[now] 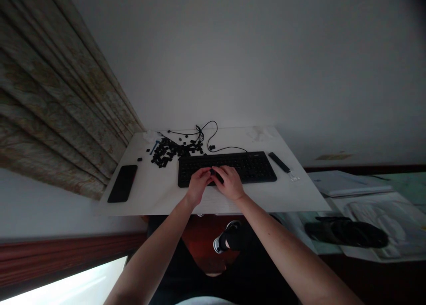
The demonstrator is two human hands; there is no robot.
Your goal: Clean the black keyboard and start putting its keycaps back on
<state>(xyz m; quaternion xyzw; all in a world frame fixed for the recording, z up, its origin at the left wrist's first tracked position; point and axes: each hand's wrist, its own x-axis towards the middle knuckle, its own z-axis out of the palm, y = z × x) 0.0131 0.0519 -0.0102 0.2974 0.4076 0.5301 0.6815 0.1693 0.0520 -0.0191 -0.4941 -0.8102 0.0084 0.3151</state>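
Note:
A black keyboard (246,165) lies across the middle of a small white table (156,194). Both my hands rest on its near edge, side by side. My left hand (199,184) has its fingers curled down onto the keys. My right hand (229,181) is also curled, fingertips pressed at the same spot on the keyboard. Whether anything small sits between the fingers is hidden. A pile of loose black keycaps (166,152) lies behind and to the left of the keyboard.
A black phone (123,183) lies at the table's left. A black cable (206,138) curls at the back. A slim black bar (279,162) lies right of the keyboard. A curtain (56,101) hangs left. A dark shoe (346,233) sits lower right.

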